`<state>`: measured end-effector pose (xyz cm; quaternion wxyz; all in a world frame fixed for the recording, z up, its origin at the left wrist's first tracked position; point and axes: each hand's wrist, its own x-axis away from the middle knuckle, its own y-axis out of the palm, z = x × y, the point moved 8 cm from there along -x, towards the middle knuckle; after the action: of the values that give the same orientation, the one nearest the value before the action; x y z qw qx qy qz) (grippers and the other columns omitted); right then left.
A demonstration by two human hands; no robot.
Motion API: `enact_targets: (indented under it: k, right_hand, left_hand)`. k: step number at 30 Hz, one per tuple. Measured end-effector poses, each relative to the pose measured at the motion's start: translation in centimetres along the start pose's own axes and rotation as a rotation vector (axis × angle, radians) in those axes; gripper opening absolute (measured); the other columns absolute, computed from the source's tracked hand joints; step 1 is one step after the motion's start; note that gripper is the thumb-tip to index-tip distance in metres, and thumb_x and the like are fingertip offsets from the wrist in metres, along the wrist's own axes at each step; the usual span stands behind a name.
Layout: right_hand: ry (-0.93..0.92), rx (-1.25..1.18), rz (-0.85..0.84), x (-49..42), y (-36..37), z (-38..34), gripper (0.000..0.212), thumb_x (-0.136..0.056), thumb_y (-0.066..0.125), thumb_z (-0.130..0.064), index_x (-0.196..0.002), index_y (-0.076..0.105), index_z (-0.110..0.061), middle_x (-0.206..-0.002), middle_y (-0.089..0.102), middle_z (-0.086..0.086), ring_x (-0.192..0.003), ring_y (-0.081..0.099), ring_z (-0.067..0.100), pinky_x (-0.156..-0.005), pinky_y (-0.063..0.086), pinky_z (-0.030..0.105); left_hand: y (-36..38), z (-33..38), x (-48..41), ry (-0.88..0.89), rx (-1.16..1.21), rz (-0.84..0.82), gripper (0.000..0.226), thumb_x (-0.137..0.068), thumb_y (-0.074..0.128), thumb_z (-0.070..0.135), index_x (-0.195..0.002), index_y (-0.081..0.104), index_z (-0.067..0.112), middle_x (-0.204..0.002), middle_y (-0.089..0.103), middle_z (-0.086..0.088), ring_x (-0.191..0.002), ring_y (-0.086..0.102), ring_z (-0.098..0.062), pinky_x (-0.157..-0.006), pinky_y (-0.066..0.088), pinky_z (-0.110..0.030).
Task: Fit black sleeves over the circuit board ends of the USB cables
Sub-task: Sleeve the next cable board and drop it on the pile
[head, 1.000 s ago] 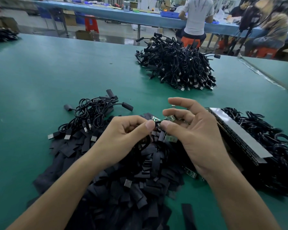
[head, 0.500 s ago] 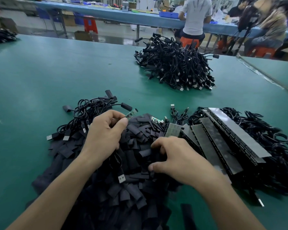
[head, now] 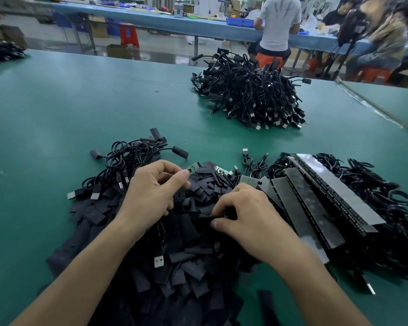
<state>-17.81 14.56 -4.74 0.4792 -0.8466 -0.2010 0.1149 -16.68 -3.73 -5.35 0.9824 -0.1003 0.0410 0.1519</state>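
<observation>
A heap of flat black sleeves (head: pixel 174 262) lies on the green table in front of me. My left hand (head: pixel 152 196) pinches a USB cable near its small green circuit board (head: pixel 193 167), which sticks out past the thumb; the cable's USB plug (head: pixel 159 261) hangs below onto the heap. My right hand (head: pixel 243 215) rests on the heap and pinches a black sleeve (head: pixel 206 218) between thumb and fingers. A second bare circuit board (head: pixel 220 171) lies on the sleeves behind.
Sleeved cables (head: pixel 132 161) lie at the left behind the heap. A large pile of cables (head: pixel 252 95) sits farther back. Strips of cables with boards (head: pixel 316 196) lie at the right. People work at a blue bench (head: pixel 151 20) beyond the table.
My hands have come apart from in front of me. The right hand dropped onto the sleeve heap and took hold of a sleeve. The left hand moved left and down with the cable.
</observation>
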Motion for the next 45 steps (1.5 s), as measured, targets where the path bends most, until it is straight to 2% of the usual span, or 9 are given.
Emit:
enact_targets:
  k: [4, 8, 10, 15, 23, 27, 30, 38, 45]
  right_hand:
    - [-0.033, -0.156, 0.196, 0.0, -2.1, 0.0, 0.013, -0.085, 0.073, -0.029, -0.075, 0.065, -0.031, -0.079, 0.062, -0.015, -0.073, 0.057, -0.001, -0.069, 0.043, 0.014]
    - [-0.034, -0.314, 0.173, -0.1, -1.7, -0.4, 0.014, -0.085, 0.074, -0.022, -0.077, 0.065, -0.03, -0.069, 0.065, -0.014, -0.067, 0.062, 0.001, -0.065, 0.047, 0.014]
    - [-0.047, -0.368, 0.165, -0.1, -1.5, -0.6, 0.016, -0.084, 0.074, -0.019, -0.081, 0.067, -0.033, -0.066, 0.065, -0.014, -0.062, 0.061, 0.0, -0.06, 0.042, 0.01]
    - [-0.048, -0.505, 0.215, -0.1, -2.0, -0.4, 0.014, -0.084, 0.075, -0.021, -0.09, 0.072, -0.033, -0.069, 0.066, -0.009, -0.064, 0.062, 0.005, -0.063, 0.048, 0.019]
    - [-0.164, -0.309, 0.355, 0.7, -3.5, -1.9, 0.026, -0.071, 0.086, -0.019, -0.094, 0.078, -0.029, -0.079, 0.067, -0.028, -0.083, 0.063, -0.007, -0.074, 0.045, 0.007]
    - [-0.068, -0.417, 0.397, 0.5, -4.0, -0.3, 0.026, -0.07, 0.088, -0.023, -0.094, 0.079, -0.028, -0.08, 0.074, -0.017, -0.075, 0.067, -0.002, -0.076, 0.055, 0.022]
    - [-0.017, -0.528, 0.411, 0.2, -4.3, 0.9, 0.025, -0.069, 0.089, -0.02, -0.09, 0.079, -0.027, -0.076, 0.075, -0.013, -0.071, 0.07, 0.004, -0.077, 0.059, 0.033]
    - [-0.016, -0.635, 0.353, -0.3, -3.7, 1.7, 0.019, -0.07, 0.088, -0.017, -0.084, 0.08, -0.025, -0.074, 0.075, -0.01, -0.069, 0.071, 0.006, -0.072, 0.057, 0.026]
    - [-0.023, -0.666, 0.312, -0.5, -3.3, 1.8, 0.021, -0.069, 0.088, -0.017, -0.088, 0.081, -0.019, -0.078, 0.076, -0.006, -0.077, 0.073, 0.012, -0.079, 0.059, 0.034]
  left_hand:
    - [0.6, 0.1, 0.2, -0.022, 0.014, -0.039, 0.009, -0.094, 0.066, 0.017, -0.091, 0.063, 0.01, -0.081, 0.077, 0.0, -0.038, 0.044, -0.009, -0.036, 0.039, -0.019]
    - [1.4, 0.2, 0.5, -0.038, 0.046, -0.113, 0.009, -0.093, 0.066, 0.021, -0.09, 0.063, 0.012, -0.078, 0.076, 0.0, -0.038, 0.048, -0.008, -0.035, 0.038, -0.018]
    - [2.0, 0.4, 0.8, -0.03, 0.042, -0.169, 0.01, -0.091, 0.068, 0.023, -0.088, 0.064, 0.014, -0.065, 0.071, 0.002, -0.038, 0.05, -0.009, -0.035, 0.037, -0.018]
    - [2.4, 0.6, 1.0, -0.029, 0.068, -0.201, 0.012, -0.086, 0.075, 0.015, -0.09, 0.064, 0.016, -0.06, 0.066, 0.002, -0.041, 0.052, -0.008, -0.035, 0.037, -0.017]
    - [2.5, 0.6, 1.0, -0.05, 0.085, -0.184, 0.006, -0.089, 0.071, 0.013, -0.091, 0.065, 0.012, -0.059, 0.066, 0.003, -0.041, 0.052, -0.008, -0.034, 0.036, -0.018]
    - [2.0, 0.0, 0.8, -0.101, 0.121, -0.145, 0.003, -0.09, 0.067, 0.007, -0.09, 0.066, 0.01, -0.077, 0.076, -0.006, -0.043, 0.053, -0.008, -0.035, 0.037, -0.017]
    - [1.8, -0.2, 0.7, -0.11, 0.128, -0.141, 0.004, -0.088, 0.069, 0.006, -0.089, 0.069, 0.01, -0.079, 0.076, -0.008, -0.045, 0.055, -0.007, -0.035, 0.037, -0.017]
    - [1.7, -0.6, 0.5, -0.111, 0.188, -0.159, 0.013, -0.086, 0.071, 0.01, -0.079, 0.077, 0.019, -0.076, 0.075, -0.007, -0.048, 0.055, -0.006, -0.037, 0.037, -0.016]
    - [1.7, -0.6, 0.5, -0.119, 0.199, -0.169, 0.009, -0.087, 0.071, 0.011, -0.083, 0.077, 0.016, -0.074, 0.074, -0.005, -0.047, 0.054, -0.006, -0.037, 0.037, -0.016]
